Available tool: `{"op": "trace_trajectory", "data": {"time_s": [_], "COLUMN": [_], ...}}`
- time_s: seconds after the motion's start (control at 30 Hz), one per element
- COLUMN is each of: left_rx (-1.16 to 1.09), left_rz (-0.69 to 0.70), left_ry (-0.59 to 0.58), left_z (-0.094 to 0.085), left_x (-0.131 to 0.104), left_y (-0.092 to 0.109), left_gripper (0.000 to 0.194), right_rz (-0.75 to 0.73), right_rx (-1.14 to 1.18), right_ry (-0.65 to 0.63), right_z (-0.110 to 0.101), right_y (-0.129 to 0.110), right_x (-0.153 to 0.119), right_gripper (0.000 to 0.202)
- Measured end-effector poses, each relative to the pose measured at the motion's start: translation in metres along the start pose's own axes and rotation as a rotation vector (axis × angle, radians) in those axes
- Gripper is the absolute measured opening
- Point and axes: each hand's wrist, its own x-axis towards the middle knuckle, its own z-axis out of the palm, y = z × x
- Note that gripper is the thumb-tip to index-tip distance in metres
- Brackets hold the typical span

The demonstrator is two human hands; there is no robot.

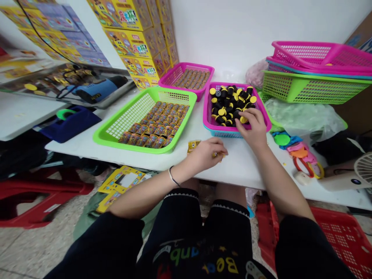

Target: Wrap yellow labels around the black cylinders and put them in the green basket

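My left hand (207,153) is just above the table's front edge, its fingers curled round a small yellow printed piece (215,154) that they mostly hide. By its wrist, a yellow printed sleeve or label (193,145) lies on the table. My right hand (253,126) reaches over the front right rim of a pink basket (207,112). Its thumb and fingers close around one small black container with a yellow lid (243,119). Many similar black containers with yellow lids (229,101) lie loose in that basket, which sits on a blue one.
A green basket (101,133) holds rows of wrapped containers (157,126); another pink basket (211,73) behind holds more. Yellow boxes (128,42) are stacked at the back. Stacked baskets (290,89), a plastic bag (305,116) and a fan (345,176) stand right. A blue tool (97,91) lies left.
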Motion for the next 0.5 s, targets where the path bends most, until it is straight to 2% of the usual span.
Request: {"op": "trace_trajectory", "data": {"time_s": [0.07, 0.1, 0.23, 0.37, 0.43, 0.5], "left_rx": [-0.231, -0.341, -0.635, -0.660, -0.666, -0.687], "left_rz": [-0.064, -0.095, -0.136, -0.166, -0.177, -0.184], "left_ry": [0.052, 0.068, 0.139, 0.300, 0.322, 0.291], "left_z": [-0.008, -0.010, -0.011, 0.000, 0.005, 0.009], "left_x": [0.016, 0.026, 0.062, 0.079, 0.077, 0.071], "left_y": [0.004, 0.006, 0.003, -0.016, -0.024, -0.028], "left_gripper": [0.011, 0.013, 0.038, 0.063, 0.062, 0.055], "right_rz": [0.011, 0.020, 0.090, 0.209, 0.241, 0.259], "right_rx": [-0.013, -0.014, 0.048, 0.164, 0.199, 0.203], "right_ry": [0.006, 0.006, 0.022, 0.152, 0.196, 0.189], "right_z": [0.000, -0.001, -0.002, -0.006, -0.007, -0.007], "right_y": [0.000, 0.000, -0.002, -0.006, -0.007, -0.008], "right_x": [0.000, 0.000, 0.002, 0.006, 0.008, 0.009], "right_gripper": [0.021, 0.022, 0.024, 0.029, 0.031, 0.032]}}
